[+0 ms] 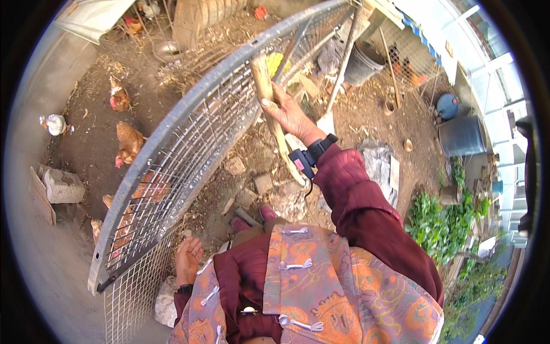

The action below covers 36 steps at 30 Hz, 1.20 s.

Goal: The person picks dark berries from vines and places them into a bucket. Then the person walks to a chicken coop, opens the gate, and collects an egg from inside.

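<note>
My right hand (288, 112) is closed around a rough wooden stick (268, 96), whose thick end points up beside a metal-framed mesh gate (202, 107). The stick's thin, curved end reaches down past my wrist, which wears a dark strap with a small device. Low on the left, my left hand (189, 253) hangs palm up with its fingers slightly curled and nothing in it, near the lower end of the gate and a piece of white wire mesh (137, 288). Several brown chickens (129, 142) and a white bird (56, 124) stand on the dirt beyond the gate.
Stones (263, 183) and rubble lie on the dirt around my feet. A grey bucket (363, 64), leaning poles (343, 60) and a dark barrel (462, 135) stand to the right. Green leafy plants (434, 223) grow at lower right. A concrete block (64, 185) sits by the left wall.
</note>
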Each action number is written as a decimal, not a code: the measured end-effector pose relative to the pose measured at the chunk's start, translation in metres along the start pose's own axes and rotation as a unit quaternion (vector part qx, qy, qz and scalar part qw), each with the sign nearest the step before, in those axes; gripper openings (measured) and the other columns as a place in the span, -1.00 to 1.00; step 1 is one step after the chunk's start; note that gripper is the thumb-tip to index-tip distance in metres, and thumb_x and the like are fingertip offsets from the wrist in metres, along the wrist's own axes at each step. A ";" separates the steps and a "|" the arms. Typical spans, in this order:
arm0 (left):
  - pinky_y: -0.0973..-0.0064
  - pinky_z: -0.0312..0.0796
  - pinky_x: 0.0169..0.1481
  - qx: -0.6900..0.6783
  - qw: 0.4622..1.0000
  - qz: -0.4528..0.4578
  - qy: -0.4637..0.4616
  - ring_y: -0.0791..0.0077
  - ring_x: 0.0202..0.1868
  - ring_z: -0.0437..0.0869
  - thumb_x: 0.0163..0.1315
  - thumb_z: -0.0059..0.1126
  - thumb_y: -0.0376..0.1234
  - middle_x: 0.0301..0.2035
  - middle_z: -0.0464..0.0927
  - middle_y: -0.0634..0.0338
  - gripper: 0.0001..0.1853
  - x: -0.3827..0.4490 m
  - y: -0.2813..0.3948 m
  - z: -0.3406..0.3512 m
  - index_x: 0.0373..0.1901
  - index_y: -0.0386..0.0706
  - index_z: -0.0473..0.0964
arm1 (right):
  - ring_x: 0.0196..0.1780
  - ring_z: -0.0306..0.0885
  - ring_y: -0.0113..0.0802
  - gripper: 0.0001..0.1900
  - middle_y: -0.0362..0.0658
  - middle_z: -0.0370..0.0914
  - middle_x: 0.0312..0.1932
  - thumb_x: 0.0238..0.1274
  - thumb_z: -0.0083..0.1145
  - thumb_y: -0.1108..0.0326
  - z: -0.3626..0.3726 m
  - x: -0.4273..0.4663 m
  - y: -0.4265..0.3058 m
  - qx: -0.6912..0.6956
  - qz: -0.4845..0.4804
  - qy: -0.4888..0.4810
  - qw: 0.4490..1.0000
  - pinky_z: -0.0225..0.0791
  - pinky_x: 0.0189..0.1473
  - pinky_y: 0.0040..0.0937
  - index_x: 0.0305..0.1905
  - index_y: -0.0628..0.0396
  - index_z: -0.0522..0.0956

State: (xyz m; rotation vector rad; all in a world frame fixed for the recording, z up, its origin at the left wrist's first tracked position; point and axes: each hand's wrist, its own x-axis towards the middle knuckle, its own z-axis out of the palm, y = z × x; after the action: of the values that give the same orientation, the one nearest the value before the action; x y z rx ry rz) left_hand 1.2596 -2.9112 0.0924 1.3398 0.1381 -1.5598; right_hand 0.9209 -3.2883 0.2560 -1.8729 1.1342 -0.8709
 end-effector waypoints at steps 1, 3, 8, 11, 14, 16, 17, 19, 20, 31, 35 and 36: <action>0.38 0.49 -0.08 0.005 1.000 0.007 -0.006 0.30 -0.14 0.62 0.33 -0.03 -0.30 -0.14 0.57 0.04 -0.71 0.003 0.001 0.000 0.03 -0.22 0.37 | 0.27 0.31 -0.07 -0.32 0.16 0.30 0.21 0.27 0.03 0.00 -0.005 -0.014 0.011 0.000 -0.013 0.007 1.000 0.21 0.23 -0.25 0.34 0.18 0.13; 0.39 0.49 -0.07 0.018 1.000 -0.013 -0.002 0.31 -0.14 0.62 0.33 -0.04 -0.30 -0.14 0.57 0.03 -0.70 0.008 0.004 0.001 0.04 -0.24 0.37 | 0.28 0.32 -0.08 -0.31 0.19 0.33 0.21 0.26 0.05 0.04 -0.028 -0.046 0.037 0.003 0.040 0.017 0.999 0.21 0.26 -0.23 0.35 0.20 0.11; 0.43 0.49 -0.08 0.056 0.998 -0.039 0.005 0.33 -0.17 0.63 0.32 -0.02 -0.32 -0.15 0.57 0.03 -0.70 0.023 0.010 0.011 0.02 -0.25 0.38 | 0.20 0.43 -0.10 -0.42 0.19 0.41 0.14 0.25 0.06 0.15 -0.089 -0.179 0.101 -0.049 0.284 0.149 0.946 0.32 0.16 -0.32 0.27 0.28 0.25; 0.45 0.48 -0.10 0.066 0.997 -0.045 -0.009 0.35 -0.19 0.63 0.31 -0.01 -0.32 -0.16 0.58 0.04 -0.70 0.037 0.010 0.022 0.03 -0.24 0.39 | 0.11 0.51 -0.10 -0.44 0.21 0.50 0.02 0.20 0.08 0.19 -0.105 -0.266 0.136 -0.098 0.398 0.190 0.892 0.36 0.10 -0.32 0.19 0.38 0.33; 0.40 0.41 0.01 0.123 0.991 -0.047 -0.026 0.30 -0.03 0.54 0.29 0.03 -0.25 -0.02 0.50 0.00 -0.59 0.044 0.013 0.033 0.12 -0.21 0.32 | -0.04 0.56 -0.19 -0.50 0.13 0.56 -0.10 0.17 0.09 0.21 -0.108 -0.327 0.165 -0.139 0.419 0.167 0.882 0.40 -0.03 -0.35 0.10 0.38 0.42; 0.37 0.36 0.08 0.152 0.987 -0.046 -0.027 0.27 0.07 0.50 0.28 0.04 -0.21 0.07 0.45 -0.03 -0.52 0.046 0.014 0.045 0.18 -0.20 0.27 | -0.16 0.57 -0.30 -0.54 0.06 0.60 -0.19 0.18 0.09 0.21 -0.108 -0.349 0.176 -0.100 0.428 0.168 0.882 0.41 -0.12 -0.40 0.06 0.36 0.47; 0.37 0.35 0.10 0.157 0.986 -0.048 -0.021 0.27 0.08 0.49 0.29 0.04 -0.21 0.08 0.44 -0.03 -0.52 0.044 0.013 0.052 0.18 -0.20 0.27 | -0.16 0.58 -0.20 -0.58 0.07 0.61 -0.22 0.16 0.09 0.20 -0.108 -0.358 0.181 -0.122 0.428 0.139 0.885 0.41 -0.11 -0.34 0.00 0.33 0.50; 0.41 0.38 0.04 0.161 0.986 -0.046 0.003 0.31 -0.01 0.53 0.30 0.00 -0.25 0.00 0.48 0.00 -0.59 0.041 0.009 0.069 0.14 -0.22 0.30 | -0.15 0.60 0.01 -0.65 0.11 0.61 -0.27 0.11 0.09 0.19 -0.110 -0.368 0.190 -0.117 0.445 0.105 0.882 0.42 -0.10 -0.21 -0.13 0.26 0.56; 0.45 0.42 -0.03 0.159 0.986 -0.041 0.021 0.36 -0.11 0.58 0.32 -0.02 -0.29 -0.08 0.53 0.04 -0.65 0.038 0.005 0.078 0.09 -0.23 0.34 | -0.15 0.60 0.01 -0.67 0.12 0.61 -0.29 0.11 0.09 0.18 -0.112 -0.371 0.196 -0.136 0.437 0.091 0.885 0.41 -0.10 -0.19 -0.16 0.24 0.57; 0.47 0.50 -0.23 0.165 0.985 0.024 0.043 0.38 -0.29 0.65 0.29 0.00 -0.33 -0.24 0.60 0.07 -0.74 0.033 -0.075 0.280 -0.03 -0.21 0.41 | -0.15 0.59 0.02 -0.62 0.16 0.59 -0.35 0.09 0.07 0.09 -0.260 -0.440 0.313 -0.087 0.488 0.048 0.867 0.40 -0.09 -0.22 -0.19 0.22 0.60; 0.51 0.49 -0.20 0.257 0.964 0.053 -0.049 0.41 -0.27 0.65 0.28 0.00 -0.35 -0.23 0.60 0.10 -0.75 0.040 -0.101 0.408 -0.03 -0.21 0.41 | -0.20 0.63 -0.11 -0.62 0.13 0.62 -0.34 0.09 0.08 0.18 -0.334 -0.502 0.340 -0.025 0.550 0.192 0.812 0.43 -0.16 -0.28 -0.15 0.33 0.58; 0.52 0.48 -0.20 0.269 0.959 0.061 -0.065 0.41 -0.27 0.65 0.29 -0.01 -0.36 -0.23 0.60 0.10 -0.75 0.043 -0.107 0.441 -0.03 -0.21 0.42 | -0.23 0.63 -0.19 -0.64 0.07 0.63 -0.35 0.11 0.08 0.21 -0.349 -0.516 0.342 0.006 0.537 0.221 0.814 0.43 -0.23 -0.32 -0.16 0.33 0.58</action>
State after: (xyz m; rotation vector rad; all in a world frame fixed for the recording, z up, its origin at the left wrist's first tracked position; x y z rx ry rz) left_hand 0.8947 -3.1727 0.1694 1.6151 -0.4763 -1.6360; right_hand 0.3014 -3.0129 0.0424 -0.7116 2.1207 -0.6012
